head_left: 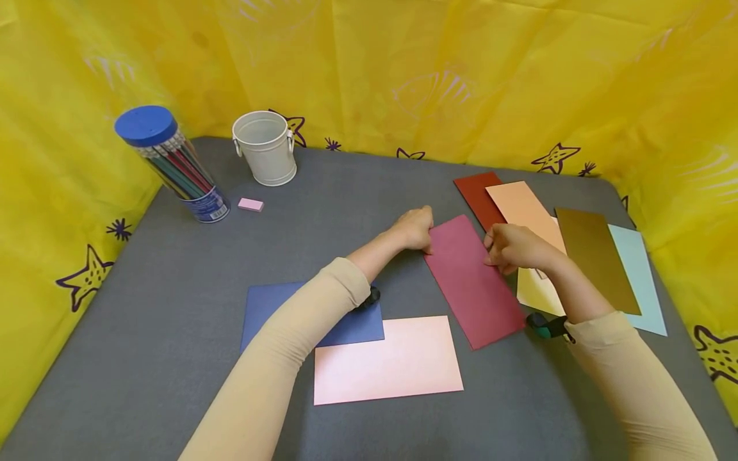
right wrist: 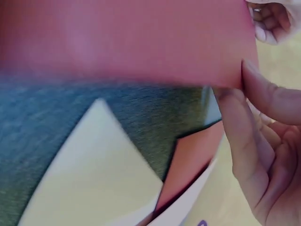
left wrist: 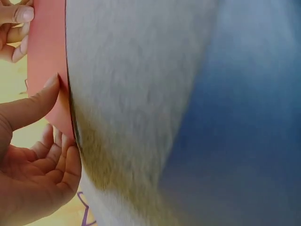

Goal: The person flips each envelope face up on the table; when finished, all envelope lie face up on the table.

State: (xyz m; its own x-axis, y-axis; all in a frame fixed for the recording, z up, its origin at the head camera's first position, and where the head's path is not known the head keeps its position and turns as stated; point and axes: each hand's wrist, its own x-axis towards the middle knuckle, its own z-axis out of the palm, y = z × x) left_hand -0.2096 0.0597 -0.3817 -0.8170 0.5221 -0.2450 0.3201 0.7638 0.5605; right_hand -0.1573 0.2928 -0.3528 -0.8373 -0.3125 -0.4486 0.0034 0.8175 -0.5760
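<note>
A dark pink rectangular paper card [head_left: 469, 282] is held between both hands, tilted above the grey tabletop. My left hand [head_left: 412, 228] pinches its left edge near the far corner, thumb on the upper face and fingers beneath, as the left wrist view shows. On the opposite long edge, my right hand [head_left: 513, 248] pinches the card between thumb [right wrist: 270, 94] and fingers. Below the left forearm lie a blue card [head_left: 346, 326] and, partly under it, a pale pink card [head_left: 392, 365]. The left forearm hides part of the blue one.
Around the right hand lie overlapping cards: red [head_left: 478, 195], peach [head_left: 527, 208], pale yellow [head_left: 539, 291], olive-brown [head_left: 596, 256] and light blue [head_left: 637, 275]. Back left stand a blue-lidded tub of pencils [head_left: 184, 166], a white bucket [head_left: 268, 153] and a pink eraser [head_left: 250, 205]. Yellow cloth [head_left: 369, 77] borders the table.
</note>
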